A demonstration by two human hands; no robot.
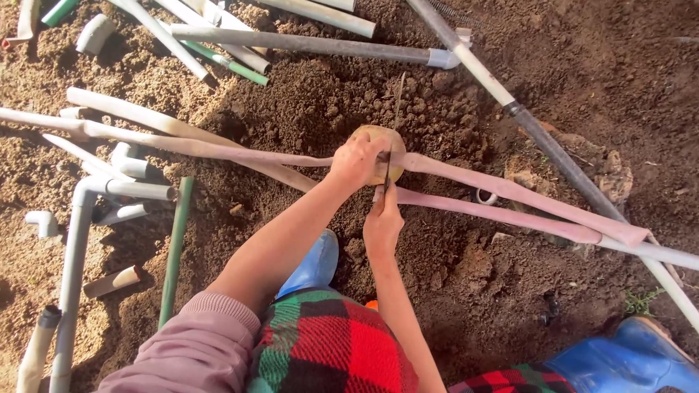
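Round object (386, 149) under left hand (357, 161): tan, matt, woody-looking. Thin blade (386, 175) above right hand (381, 222): dark metal, dull. Flat hose (510, 191) running out either side of the grip: pinkish, soft, dusty. Soil (466, 291) around: crumbly, rough. Boot (313, 266) below: glossy blue rubber.

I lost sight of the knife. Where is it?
In the head view, centre: the knife is in the right hand, blade against the tan round thing under the left hand.

Loose, clumpy brown soil (437, 291) covers the whole ground, lit by strong low sunlight that casts long shadows. Grey and white plastic pipes (306, 45) lie scattered across the top and left, with elbow fittings (42, 220) and a green rod (175, 247) among them.
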